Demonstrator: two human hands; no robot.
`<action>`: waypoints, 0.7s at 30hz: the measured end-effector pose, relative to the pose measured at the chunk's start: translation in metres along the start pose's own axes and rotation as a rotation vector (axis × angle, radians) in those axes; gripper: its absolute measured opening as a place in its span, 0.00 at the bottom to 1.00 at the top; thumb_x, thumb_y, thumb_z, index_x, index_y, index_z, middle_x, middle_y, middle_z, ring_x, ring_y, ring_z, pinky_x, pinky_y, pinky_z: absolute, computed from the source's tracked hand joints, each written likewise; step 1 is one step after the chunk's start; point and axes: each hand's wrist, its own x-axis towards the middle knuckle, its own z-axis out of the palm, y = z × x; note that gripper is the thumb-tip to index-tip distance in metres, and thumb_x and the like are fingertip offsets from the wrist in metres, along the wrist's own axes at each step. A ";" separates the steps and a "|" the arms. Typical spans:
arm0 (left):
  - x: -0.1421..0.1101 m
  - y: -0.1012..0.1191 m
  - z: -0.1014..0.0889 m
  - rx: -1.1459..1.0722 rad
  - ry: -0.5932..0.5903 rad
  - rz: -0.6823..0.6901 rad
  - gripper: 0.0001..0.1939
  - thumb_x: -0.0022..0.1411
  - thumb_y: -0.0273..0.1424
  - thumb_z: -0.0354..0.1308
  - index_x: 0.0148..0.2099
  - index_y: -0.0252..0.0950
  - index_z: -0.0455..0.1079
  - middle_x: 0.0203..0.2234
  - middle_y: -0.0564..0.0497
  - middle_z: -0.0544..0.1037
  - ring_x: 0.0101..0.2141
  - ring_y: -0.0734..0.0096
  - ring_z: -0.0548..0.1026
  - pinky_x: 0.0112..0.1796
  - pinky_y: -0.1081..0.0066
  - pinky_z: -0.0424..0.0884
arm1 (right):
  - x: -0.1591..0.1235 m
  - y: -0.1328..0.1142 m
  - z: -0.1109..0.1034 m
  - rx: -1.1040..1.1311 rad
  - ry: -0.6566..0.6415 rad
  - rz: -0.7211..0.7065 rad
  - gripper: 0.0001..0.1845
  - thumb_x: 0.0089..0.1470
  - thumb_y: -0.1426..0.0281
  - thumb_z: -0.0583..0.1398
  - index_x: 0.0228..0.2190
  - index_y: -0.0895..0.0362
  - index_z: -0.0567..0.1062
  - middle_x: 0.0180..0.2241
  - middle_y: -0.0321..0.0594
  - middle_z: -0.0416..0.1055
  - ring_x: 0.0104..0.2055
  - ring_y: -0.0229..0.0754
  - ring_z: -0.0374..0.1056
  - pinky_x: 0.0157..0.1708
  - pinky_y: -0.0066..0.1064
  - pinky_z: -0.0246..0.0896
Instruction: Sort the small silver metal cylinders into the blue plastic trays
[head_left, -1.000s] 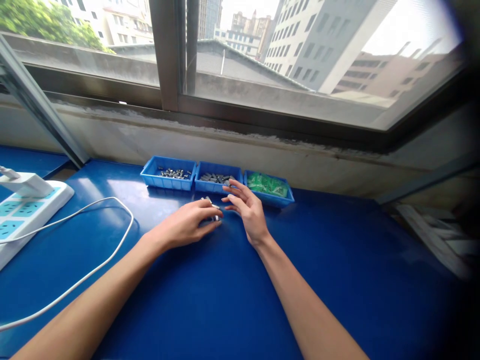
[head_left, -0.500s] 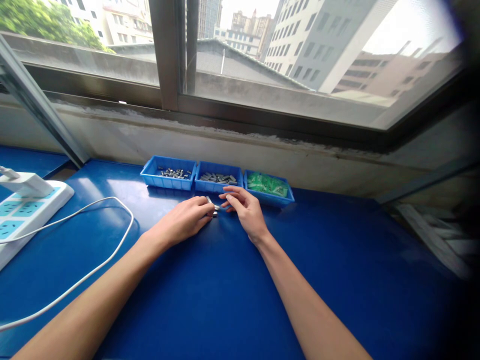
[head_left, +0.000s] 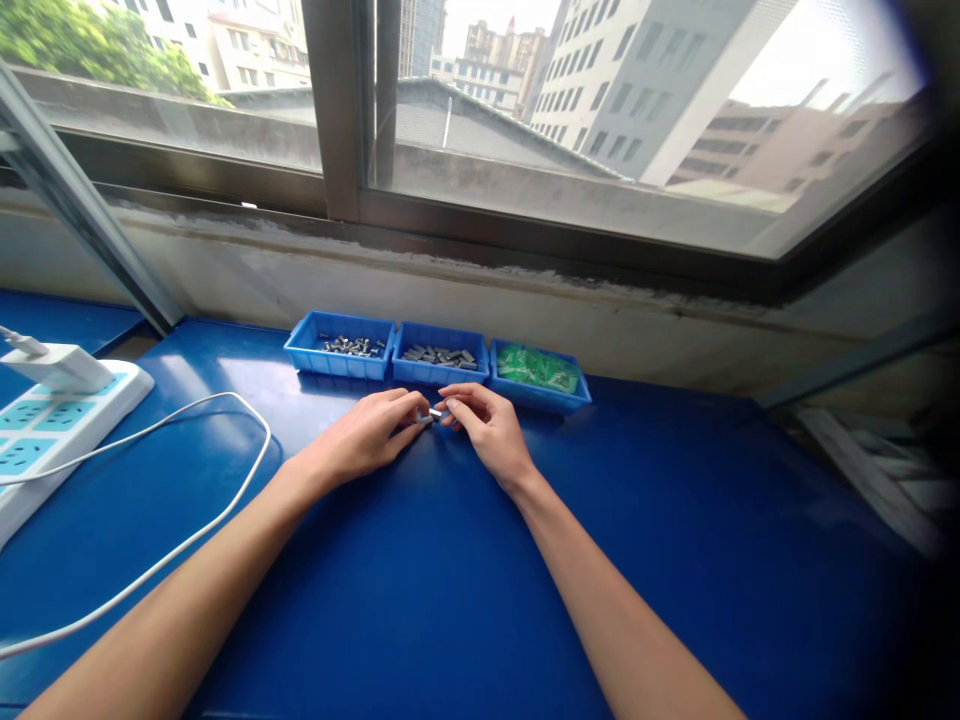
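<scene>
My left hand (head_left: 379, 425) is closed, its thumb and fingertips pinching a small silvery metal cylinder (head_left: 435, 413) just above the blue table (head_left: 435, 590). Opposite it, my right hand (head_left: 491, 430) has its thumb and fingers drawn together at the cylinder's right end. What those right fingertips grip is too small and partly hidden to make out. Directly behind the hands stands a blue bin of grey metal cylinders (head_left: 441, 357). To its left is a bin of small metal screws (head_left: 351, 346), and to its right a bin of green pieces in clear wrapping (head_left: 536, 368).
At the left lies a white power strip (head_left: 124, 395) with a plugged-in charger (head_left: 64, 367). A white cable (head_left: 259, 450) loops over the table beside my left forearm. Behind the bins, a wall rises to a window frame (head_left: 480, 225). A metal post (head_left: 90, 200) stands at the left.
My left hand has lifted slightly and now shows the cylinder in its pinch. My right fingers, spread before, have come down and together against it. The view has shifted slightly.
</scene>
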 end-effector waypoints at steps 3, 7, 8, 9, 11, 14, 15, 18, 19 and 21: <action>-0.001 0.002 -0.001 0.021 0.007 0.004 0.08 0.69 0.31 0.51 0.48 0.38 0.68 0.36 0.49 0.75 0.37 0.67 0.75 0.39 0.69 0.70 | 0.000 0.000 0.000 0.000 -0.004 0.001 0.11 0.57 0.64 0.61 0.39 0.57 0.78 0.34 0.41 0.79 0.31 0.40 0.73 0.36 0.32 0.67; -0.002 0.003 0.002 0.083 0.008 0.054 0.10 0.67 0.31 0.54 0.50 0.39 0.69 0.41 0.47 0.74 0.43 0.64 0.74 0.45 0.68 0.70 | 0.000 0.001 0.000 0.003 -0.004 -0.002 0.12 0.56 0.63 0.61 0.39 0.57 0.78 0.33 0.40 0.79 0.31 0.40 0.73 0.37 0.33 0.68; -0.002 0.002 0.004 0.096 0.013 0.066 0.11 0.67 0.31 0.54 0.50 0.39 0.70 0.42 0.47 0.74 0.44 0.64 0.74 0.46 0.67 0.70 | 0.000 0.001 0.000 0.003 -0.004 -0.002 0.12 0.56 0.63 0.62 0.39 0.57 0.78 0.33 0.40 0.79 0.31 0.40 0.73 0.37 0.33 0.68; -0.001 0.002 0.005 0.107 0.016 0.072 0.10 0.68 0.32 0.54 0.50 0.40 0.70 0.43 0.47 0.74 0.45 0.63 0.74 0.47 0.67 0.70 | 0.000 0.001 0.000 0.003 -0.004 -0.001 0.12 0.56 0.63 0.62 0.39 0.57 0.78 0.33 0.40 0.79 0.31 0.40 0.73 0.36 0.33 0.68; 0.000 0.001 0.007 0.119 0.016 0.061 0.10 0.70 0.32 0.51 0.49 0.39 0.70 0.41 0.47 0.75 0.44 0.64 0.74 0.46 0.67 0.70 | 0.000 0.000 0.000 0.004 -0.006 0.000 0.12 0.56 0.63 0.62 0.38 0.57 0.78 0.33 0.40 0.79 0.30 0.40 0.73 0.36 0.33 0.68; 0.002 0.002 0.006 0.067 0.023 0.007 0.09 0.70 0.32 0.51 0.47 0.39 0.71 0.38 0.48 0.76 0.39 0.66 0.75 0.42 0.68 0.70 | 0.000 -0.001 0.001 0.004 -0.012 0.002 0.11 0.56 0.64 0.62 0.38 0.57 0.78 0.32 0.40 0.79 0.30 0.39 0.73 0.36 0.32 0.68; 0.003 0.004 0.005 0.013 0.039 -0.017 0.08 0.69 0.32 0.52 0.46 0.39 0.71 0.37 0.49 0.76 0.38 0.67 0.75 0.41 0.68 0.70 | 0.000 -0.001 0.001 0.004 -0.013 0.003 0.11 0.56 0.64 0.62 0.38 0.57 0.78 0.32 0.40 0.79 0.30 0.39 0.73 0.36 0.33 0.68; 0.005 0.008 0.001 -0.242 0.127 -0.121 0.07 0.67 0.35 0.56 0.44 0.37 0.69 0.33 0.50 0.78 0.34 0.69 0.76 0.38 0.70 0.71 | -0.001 -0.002 0.002 0.004 -0.012 0.004 0.11 0.56 0.64 0.62 0.38 0.57 0.78 0.32 0.40 0.79 0.31 0.40 0.73 0.36 0.33 0.68; 0.005 0.010 0.000 -0.330 0.161 -0.163 0.08 0.66 0.36 0.57 0.43 0.37 0.68 0.32 0.51 0.78 0.33 0.69 0.76 0.37 0.71 0.71 | -0.001 -0.003 0.002 0.007 -0.009 0.004 0.11 0.56 0.64 0.62 0.39 0.57 0.78 0.32 0.40 0.79 0.31 0.40 0.73 0.37 0.33 0.68; 0.006 0.012 -0.001 -0.464 0.213 -0.244 0.11 0.64 0.38 0.59 0.42 0.37 0.67 0.30 0.51 0.78 0.31 0.70 0.76 0.35 0.72 0.71 | -0.002 -0.004 0.002 0.016 -0.005 0.006 0.11 0.55 0.64 0.62 0.39 0.57 0.78 0.32 0.40 0.78 0.31 0.40 0.73 0.37 0.33 0.69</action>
